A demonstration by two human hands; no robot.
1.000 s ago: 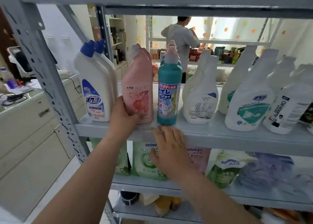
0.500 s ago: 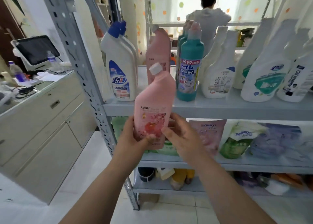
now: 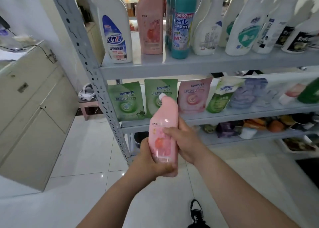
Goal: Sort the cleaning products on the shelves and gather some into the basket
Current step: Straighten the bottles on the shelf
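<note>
Shelves point(image 3: 189, 67) beside cabinet point(image 3: 34, 115), tiled floor point(image 3: 86, 150)

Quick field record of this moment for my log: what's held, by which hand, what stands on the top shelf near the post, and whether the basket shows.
held item: pink bottle, roughly upright, cap uppermost
left hand: grips its base
right hand: grips its middle
top shelf: second pink bottle between white bottle and teal bottle
shelf below: green pouches, pink pouch
basket: not in view
</note>
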